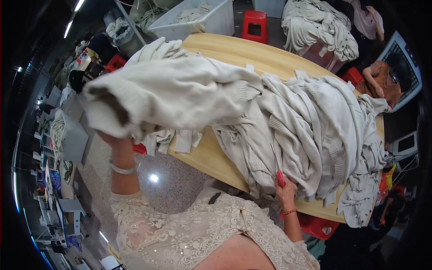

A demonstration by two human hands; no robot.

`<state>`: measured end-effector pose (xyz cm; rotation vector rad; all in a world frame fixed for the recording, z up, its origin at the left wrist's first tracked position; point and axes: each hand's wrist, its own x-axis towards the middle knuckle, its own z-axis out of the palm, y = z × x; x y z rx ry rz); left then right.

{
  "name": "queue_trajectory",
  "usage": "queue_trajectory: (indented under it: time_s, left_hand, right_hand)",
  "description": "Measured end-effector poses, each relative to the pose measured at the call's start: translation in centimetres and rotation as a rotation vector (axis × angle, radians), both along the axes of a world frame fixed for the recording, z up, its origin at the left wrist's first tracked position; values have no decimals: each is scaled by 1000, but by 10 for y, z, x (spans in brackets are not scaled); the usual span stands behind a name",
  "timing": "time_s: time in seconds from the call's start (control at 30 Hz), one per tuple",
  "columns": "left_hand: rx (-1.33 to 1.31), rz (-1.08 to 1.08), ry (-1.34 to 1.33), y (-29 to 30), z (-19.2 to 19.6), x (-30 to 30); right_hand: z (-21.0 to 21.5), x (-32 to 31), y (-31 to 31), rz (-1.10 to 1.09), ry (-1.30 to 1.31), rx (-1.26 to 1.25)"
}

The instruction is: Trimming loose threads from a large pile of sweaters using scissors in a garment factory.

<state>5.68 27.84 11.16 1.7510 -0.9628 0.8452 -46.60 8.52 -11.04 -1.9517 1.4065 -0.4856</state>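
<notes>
My left hand (112, 137) is raised at the left, its fingers mostly hidden under a cream knit sweater (171, 92). It holds the garment up in the air, with a wide dark opening facing left. The sweater's ribbed far end reaches the pile of cream knit garments (297, 130) on the wooden table (265, 56). At the table's near edge my right hand (286, 195) is closed round a red-handled tool (281, 179). A thin metal shaft seems to extend from it over the pile; its exact kind cannot be made out.
A white bin (193, 22) with cloth stands beyond the table, beside a red stool (254, 27). More garments (317, 29) are heaped at the far right. People sit at the right (382, 81) and the far left (101, 47). A grey bin (72, 137) stands left.
</notes>
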Motion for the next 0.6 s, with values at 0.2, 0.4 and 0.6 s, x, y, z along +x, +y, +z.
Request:
queue_trajectory:
  time_s: [0.2,0.4,0.6]
  left_hand:
    - [-620,-293,389,-30,120,53]
    - [-507,-165,79,-45,197,218]
    - [-332,-167,-118,-206,206,364]
  right_hand:
    - [7,19,0,7,92,47]
    - [0,34,2,-111,157,41]
    - [3,49,14,-280,222,0]
